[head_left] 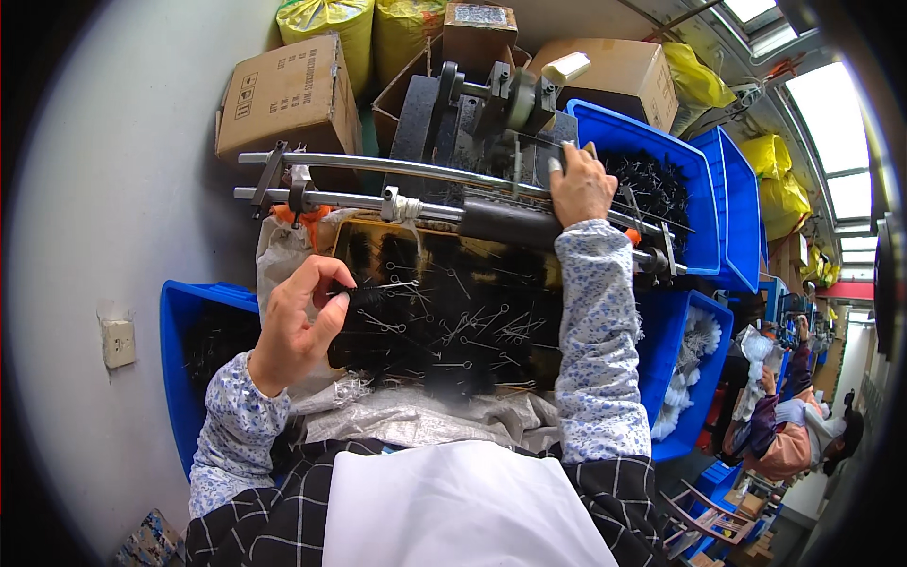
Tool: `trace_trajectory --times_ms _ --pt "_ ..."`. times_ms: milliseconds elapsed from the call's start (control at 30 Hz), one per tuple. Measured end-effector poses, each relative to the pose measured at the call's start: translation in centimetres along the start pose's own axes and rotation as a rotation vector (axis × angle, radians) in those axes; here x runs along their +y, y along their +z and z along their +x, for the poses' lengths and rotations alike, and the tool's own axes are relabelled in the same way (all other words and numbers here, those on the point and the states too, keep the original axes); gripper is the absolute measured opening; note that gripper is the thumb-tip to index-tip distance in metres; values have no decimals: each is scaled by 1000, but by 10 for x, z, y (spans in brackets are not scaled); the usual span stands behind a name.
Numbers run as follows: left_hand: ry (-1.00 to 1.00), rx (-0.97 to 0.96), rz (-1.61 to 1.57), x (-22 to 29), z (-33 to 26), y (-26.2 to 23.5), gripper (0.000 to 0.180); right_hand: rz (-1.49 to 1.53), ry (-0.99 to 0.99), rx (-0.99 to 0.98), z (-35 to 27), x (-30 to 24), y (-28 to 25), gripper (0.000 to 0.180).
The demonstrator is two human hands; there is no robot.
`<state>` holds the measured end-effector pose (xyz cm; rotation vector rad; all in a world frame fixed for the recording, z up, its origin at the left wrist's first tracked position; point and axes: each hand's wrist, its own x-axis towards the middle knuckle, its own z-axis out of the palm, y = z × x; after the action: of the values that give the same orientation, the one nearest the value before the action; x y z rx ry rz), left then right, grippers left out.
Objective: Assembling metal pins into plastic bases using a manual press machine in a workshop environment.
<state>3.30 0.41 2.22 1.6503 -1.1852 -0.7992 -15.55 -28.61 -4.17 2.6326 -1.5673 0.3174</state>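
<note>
My left hand (300, 321) is closed in a pinch on a small black wire brush (364, 293), its wire loop end pointing right. Below lies a tray (351, 248) full of similar black brushes with wire loops (463, 326). My right hand (583, 186) reaches forward over the metal bars to a dark bench machine (472, 123). Its fingers are bent together at the machine's right side, and what they hold, if anything, is hidden. Two steel rods (378, 167) and a dark roller (510, 223) run across between the machine and the tray.
A blue bin (704, 180) of black brushes stands behind my right hand. Another blue bin (713, 321) holds white brushes, and a third (175, 350) sits at left. Cardboard boxes (283, 99) and yellow sacks (326, 28) stand behind. A person (794, 430) works far right.
</note>
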Motion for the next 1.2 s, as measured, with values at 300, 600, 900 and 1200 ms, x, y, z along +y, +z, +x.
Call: trace_trajectory --times_ms 300,600,900,1200 --pt "-21 -65 -180 -4 19 16 11 110 -47 -213 43 80 3 24" --pt "-39 -207 -238 -3 25 35 12 269 -222 197 -24 25 -79 31" --pt "-3 -250 -30 -17 8 56 29 291 -383 98 -56 -34 -49 15" --pt "423 -563 833 -37 -12 76 44 67 -105 162 8 9 4 20"
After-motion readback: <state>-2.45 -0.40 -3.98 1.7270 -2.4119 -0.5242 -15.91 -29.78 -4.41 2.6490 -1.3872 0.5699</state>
